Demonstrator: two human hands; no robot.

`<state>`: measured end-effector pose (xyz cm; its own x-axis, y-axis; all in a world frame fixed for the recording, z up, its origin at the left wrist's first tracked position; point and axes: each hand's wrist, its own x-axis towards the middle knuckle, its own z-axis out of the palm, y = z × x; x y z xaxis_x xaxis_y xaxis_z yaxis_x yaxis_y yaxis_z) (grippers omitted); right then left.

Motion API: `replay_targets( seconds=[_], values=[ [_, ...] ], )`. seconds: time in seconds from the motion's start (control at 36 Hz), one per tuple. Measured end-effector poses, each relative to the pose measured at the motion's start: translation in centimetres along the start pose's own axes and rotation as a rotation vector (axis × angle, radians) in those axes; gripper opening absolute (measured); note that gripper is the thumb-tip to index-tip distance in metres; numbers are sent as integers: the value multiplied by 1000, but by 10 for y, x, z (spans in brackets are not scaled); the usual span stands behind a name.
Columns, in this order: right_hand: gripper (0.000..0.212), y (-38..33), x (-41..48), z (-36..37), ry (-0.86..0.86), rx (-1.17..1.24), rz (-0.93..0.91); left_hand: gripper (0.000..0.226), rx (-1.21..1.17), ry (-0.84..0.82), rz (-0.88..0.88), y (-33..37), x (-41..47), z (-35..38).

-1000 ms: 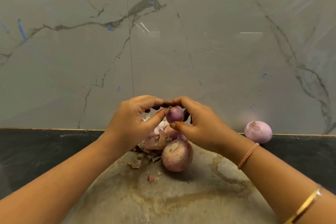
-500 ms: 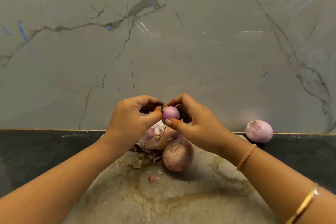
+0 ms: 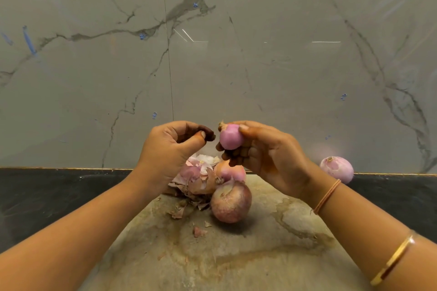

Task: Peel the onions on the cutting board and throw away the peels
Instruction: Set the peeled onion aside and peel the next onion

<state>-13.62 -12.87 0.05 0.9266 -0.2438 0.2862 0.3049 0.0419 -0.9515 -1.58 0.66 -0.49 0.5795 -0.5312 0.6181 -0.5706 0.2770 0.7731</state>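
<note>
Hands have come apart since 0.5 s ago: left hand [image 3: 175, 149] has drawn off to the left, and right hand [image 3: 267, 156] keeps the small onion [image 3: 230, 137].

- Left fingers [image 3: 208, 133] are curled, tips closed against the thumb. Cannot tell whether a scrap of skin is pinched there.
- Right fingers are clamped round the small onion, held in the air above the cutting board [image 3: 236, 262], root tuft up.

Risk: the bared onion looks slick and only the fingertips grip it. A slip would likely drop it onto the big onion [image 3: 230, 203] or the rear onion [image 3: 230, 171], and it could roll onto the dark surface [image 3: 47, 196].

The peel pile [image 3: 196, 179] lies loose, so flakes may scatter when gathered; 1 stray scrap [image 3: 198, 231] is already apart.

Around: 1 peeled onion [image 3: 337, 169] sits on the surface by the wall, well apart. No bin is in view. The 2 onions and the pile crowd the board under the hands.
</note>
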Motion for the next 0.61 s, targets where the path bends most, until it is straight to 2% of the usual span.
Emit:
replay_targets(
  seconds=[0.08,0.19,0.28,0.44,0.61],
  values=[
    [26,0,3,-2,10,-72,-40,26,76,-3,22,-5,-1,-2],
    [23,5,4,-1,43,-392,-94,24,163,-33,83,-8,-3,-2],
    [28,7,2,2,35,-531,-115,14,315,-87,186,-6,-2,-3],
    [39,8,1,6,45,-783,-162,31,562,-129,361,-7,-2,-7],
    [40,10,1,8,19,-921,-206,37,698,-76,289,-6,-2,-8]
  ],
)
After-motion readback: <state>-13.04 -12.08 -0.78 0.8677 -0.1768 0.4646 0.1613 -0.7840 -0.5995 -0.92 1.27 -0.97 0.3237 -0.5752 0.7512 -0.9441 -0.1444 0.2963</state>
